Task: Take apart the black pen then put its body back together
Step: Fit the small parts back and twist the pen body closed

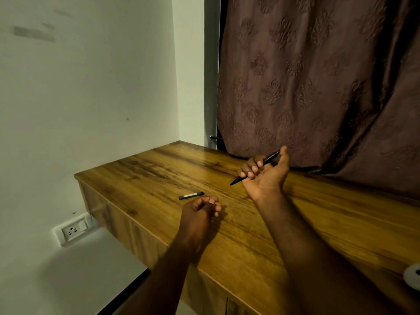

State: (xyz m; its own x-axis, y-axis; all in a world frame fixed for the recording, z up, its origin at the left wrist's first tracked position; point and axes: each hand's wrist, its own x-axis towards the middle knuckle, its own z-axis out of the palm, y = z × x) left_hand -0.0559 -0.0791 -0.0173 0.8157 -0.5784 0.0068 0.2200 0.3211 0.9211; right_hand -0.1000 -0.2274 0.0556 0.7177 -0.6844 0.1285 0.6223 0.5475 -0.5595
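My right hand [264,176] is raised palm-up above the wooden table [238,235], its fingers curled around the black pen body [269,158]. The pen slants, with its pointed tip low on the left and its other end up by my thumb. A short black cap piece with a grey band [191,195] lies flat on the table. My left hand [202,209] rests on the table just right of and below that piece, fingers loosely curled, not touching it. I cannot see anything in the left hand.
A brown patterned curtain [318,83] hangs behind the table's far edge. A white wall [91,87] stands to the left, with a socket plate [73,230] low down. A white round object [413,275] sits at the table's right edge.
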